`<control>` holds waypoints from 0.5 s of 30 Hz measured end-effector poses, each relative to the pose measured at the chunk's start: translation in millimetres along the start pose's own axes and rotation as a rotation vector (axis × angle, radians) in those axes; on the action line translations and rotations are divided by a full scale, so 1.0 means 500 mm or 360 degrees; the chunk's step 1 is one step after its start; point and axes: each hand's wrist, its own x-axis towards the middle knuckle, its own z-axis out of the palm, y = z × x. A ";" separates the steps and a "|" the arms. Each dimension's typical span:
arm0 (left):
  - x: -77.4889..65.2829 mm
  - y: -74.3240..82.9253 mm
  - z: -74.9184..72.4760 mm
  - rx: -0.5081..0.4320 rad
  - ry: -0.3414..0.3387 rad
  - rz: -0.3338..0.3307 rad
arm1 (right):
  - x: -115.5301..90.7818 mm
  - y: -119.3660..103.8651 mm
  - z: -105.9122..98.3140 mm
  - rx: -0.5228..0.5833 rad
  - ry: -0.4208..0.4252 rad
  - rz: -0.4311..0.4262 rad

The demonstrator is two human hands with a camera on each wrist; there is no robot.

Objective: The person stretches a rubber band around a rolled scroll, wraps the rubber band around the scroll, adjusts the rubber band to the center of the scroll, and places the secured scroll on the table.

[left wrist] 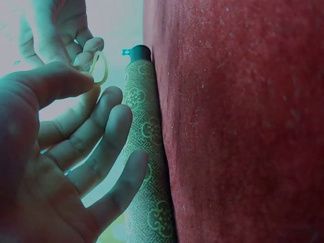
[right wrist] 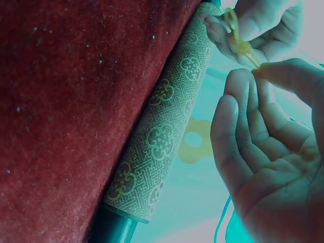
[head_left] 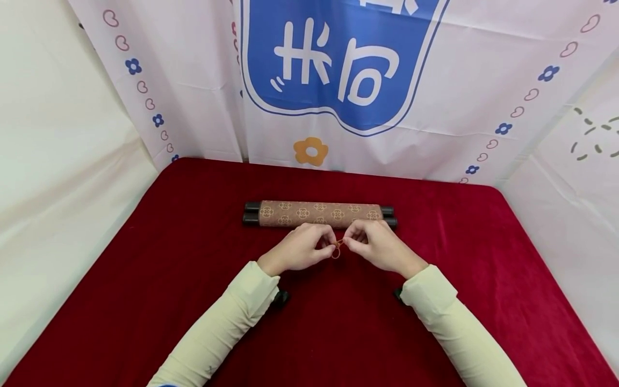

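Observation:
Between the two hands hangs a thin orange-brown cord (head_left: pixel 336 251), looped and partly knotted. My left hand (head_left: pixel 306 246) pinches it between thumb and index finger, the other fingers loosely bent. From the other side my right hand (head_left: pixel 379 244) pinches a short stretch of the same cord with thumb and fingertip. In the right wrist view the cord (right wrist: pixel 244 46) shows a small knot with a loop above it. Just beyond the hands lies a rolled scroll (head_left: pixel 321 212) in brown patterned cloth, with dark rods sticking out at both ends; the right fingers overlap its near edge in the head view.
A red velvet cloth (head_left: pixel 193 258) covers the table. Behind it hangs a white printed curtain (head_left: pixel 203 70) with a blue emblem and an orange flower, and pale fabric walls (head_left: pixel 63 161) stand at the sides.

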 end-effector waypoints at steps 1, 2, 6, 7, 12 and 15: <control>-0.001 0.000 0.000 -0.0006 0.0009 -0.0003 | -0.001 -0.002 0.000 0.0003 0.0005 0.0002; -0.001 -0.001 -0.001 -0.0010 0.0019 -0.0004 | -0.001 -0.002 0.000 0.0008 0.0007 0.0003; -0.004 -0.002 -0.003 -0.0026 0.0059 0.0001 | -0.002 0.000 0.004 0.0026 -0.0020 -0.0004; -0.004 -0.002 -0.003 -0.0031 0.0067 0.0005 | -0.002 0.000 0.006 0.0038 -0.0035 -0.0006; -0.005 -0.001 -0.001 -0.0086 0.0100 0.0041 | 0.001 0.001 0.018 0.0073 -0.0087 -0.0042; -0.005 0.001 0.000 -0.0142 0.0104 0.0070 | 0.002 -0.003 0.022 0.0079 -0.0098 -0.0050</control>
